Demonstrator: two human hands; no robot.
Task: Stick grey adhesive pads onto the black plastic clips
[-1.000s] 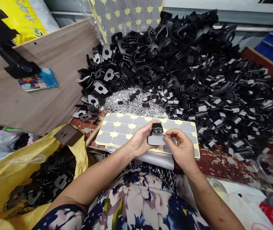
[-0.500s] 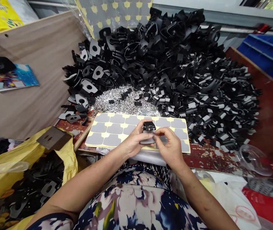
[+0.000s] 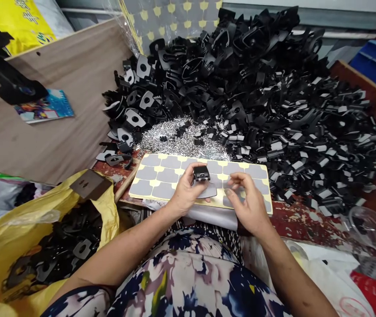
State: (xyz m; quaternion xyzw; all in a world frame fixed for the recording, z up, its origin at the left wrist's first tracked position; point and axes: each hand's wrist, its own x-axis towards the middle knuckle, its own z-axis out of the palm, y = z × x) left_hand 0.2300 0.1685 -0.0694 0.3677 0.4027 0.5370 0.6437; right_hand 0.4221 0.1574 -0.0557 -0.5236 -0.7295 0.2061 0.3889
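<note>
My left hand pinches a black plastic clip that has a flat grey face on its near side. The thumb lies across that grey face. To the right, my right hand is apart from the clip, its thumb and fingers spread with nothing visible between them. Both hands are over a stack of yellow-backed sheets bearing grey die-cut stickers. Behind the sheets lies a heap of small silvery metal pins.
A large pile of black plastic parts rises behind the pins, with small grey-faced pieces at right. A yellow bag with black parts sits at lower left. A wooden board borders the left; a clear plastic bowl is at right.
My right hand has come away from the clip toward the right, and its fingers have parted. The left hand keeps the clip, whose grey face now shows more. The whole view has shifted slightly.
</note>
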